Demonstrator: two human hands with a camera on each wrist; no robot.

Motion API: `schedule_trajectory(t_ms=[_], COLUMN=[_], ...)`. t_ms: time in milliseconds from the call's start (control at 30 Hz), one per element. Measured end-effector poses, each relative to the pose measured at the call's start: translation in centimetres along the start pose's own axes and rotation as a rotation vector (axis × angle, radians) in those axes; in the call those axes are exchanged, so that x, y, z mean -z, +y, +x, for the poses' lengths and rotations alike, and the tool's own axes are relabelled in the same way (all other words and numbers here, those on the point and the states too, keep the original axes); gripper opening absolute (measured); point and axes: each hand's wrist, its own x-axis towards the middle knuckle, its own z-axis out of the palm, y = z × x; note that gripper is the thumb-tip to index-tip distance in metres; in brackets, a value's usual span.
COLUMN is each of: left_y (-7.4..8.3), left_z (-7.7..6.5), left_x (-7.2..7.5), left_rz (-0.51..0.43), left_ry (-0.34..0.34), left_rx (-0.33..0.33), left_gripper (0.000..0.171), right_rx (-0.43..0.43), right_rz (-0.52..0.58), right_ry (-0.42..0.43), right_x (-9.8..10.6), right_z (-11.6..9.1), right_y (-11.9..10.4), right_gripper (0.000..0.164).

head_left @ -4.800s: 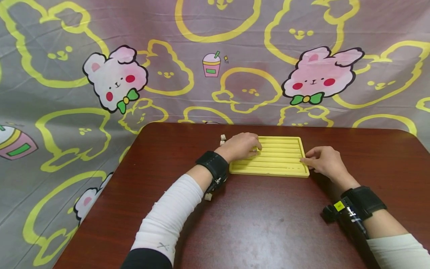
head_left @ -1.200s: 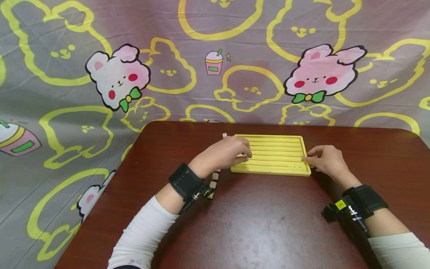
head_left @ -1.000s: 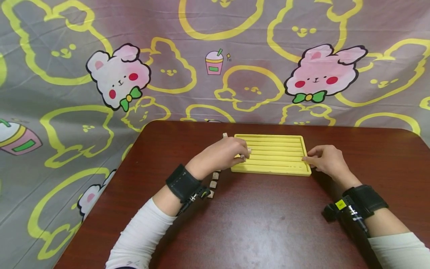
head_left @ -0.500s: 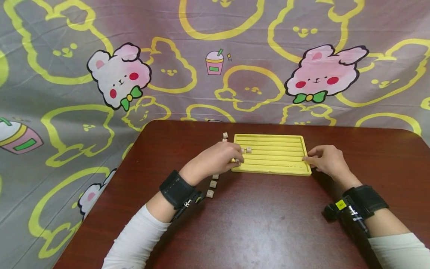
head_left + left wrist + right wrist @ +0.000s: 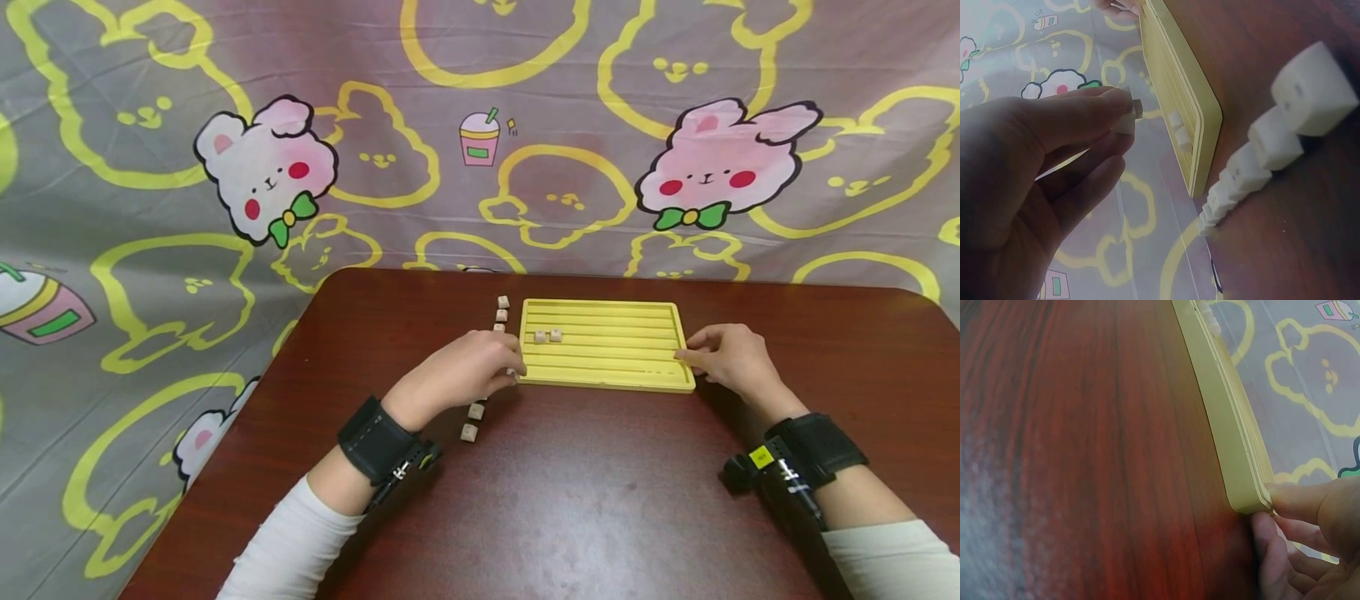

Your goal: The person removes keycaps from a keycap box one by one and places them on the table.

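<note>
My left hand (image 5: pixel 468 371) pinches a small beige keycap (image 5: pixel 1124 122) between thumb and fingertips, just off the left edge of a ridged yellow tray (image 5: pixel 615 358). Two more keycaps (image 5: pixel 547 336) sit side by side in one of the tray's middle grooves, near its left end. On the table left of the tray runs a line of several keycaps (image 5: pixel 476 412), partly hidden by my left hand in the head view. My right hand (image 5: pixel 727 358) grips the tray's right rim, thumb on top and fingers below, as the right wrist view shows.
The tray and keycaps rest on a dark red-brown wooden table (image 5: pixel 585 500). Behind and to the left hangs a cloth (image 5: pixel 555 100) printed with cartoon rabbits, close to the table's far edge. Both wrists wear black straps (image 5: pixel 378 437) with small cameras.
My left hand has drawn back leftward off the tray with a keycap between its fingers. The two keycaps in the groove have come into full sight. My right hand keeps its grip on the rim.
</note>
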Motion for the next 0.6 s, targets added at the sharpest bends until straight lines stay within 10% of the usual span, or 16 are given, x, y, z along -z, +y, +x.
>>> schedule_trajectory(t_ms=[600], left_y=[0.0], left_z=[-1.7], left_x=[-0.8], left_rz=[-0.026], left_ry=[0.022], left_rx=[0.022], left_gripper=[0.012], right_rx=[0.009], right_rz=[-0.030], right_ry=[0.021], right_x=[-0.3], right_z=[-0.1], right_y=[0.1], right_gripper=[0.036])
